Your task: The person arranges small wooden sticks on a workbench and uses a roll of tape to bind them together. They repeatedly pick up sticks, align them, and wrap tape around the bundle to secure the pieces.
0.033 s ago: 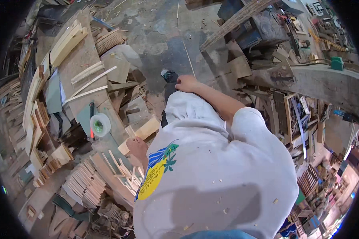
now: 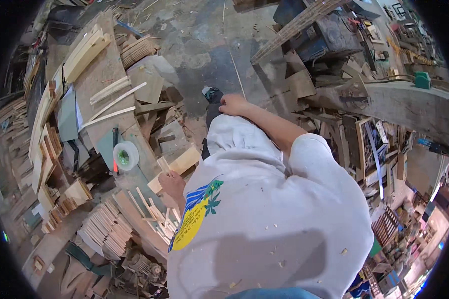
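At the left side of my white shirt [image 2: 264, 204], my left hand [image 2: 172, 183] is closed around the end of a short wooden strip [image 2: 163, 164]. A wider pale board [image 2: 180, 166] lies just beyond that hand, close to my body. My right hand [image 2: 233, 103] rests against my dark trousers [image 2: 214, 112], beyond the hem of the shirt. Its fingers are curled in, and whatever they may hold is hidden. Wood chips cling to the shirt front.
A workbench [image 2: 105, 60] at the left carries pale boards, thin strips [image 2: 115, 103] and a round translucent container [image 2: 125, 155] with something green inside. Stacked slats [image 2: 106, 228] lie nearer me. A heavy beam [image 2: 399, 107] juts in from the right. A slanting post [image 2: 294, 32] stands ahead.
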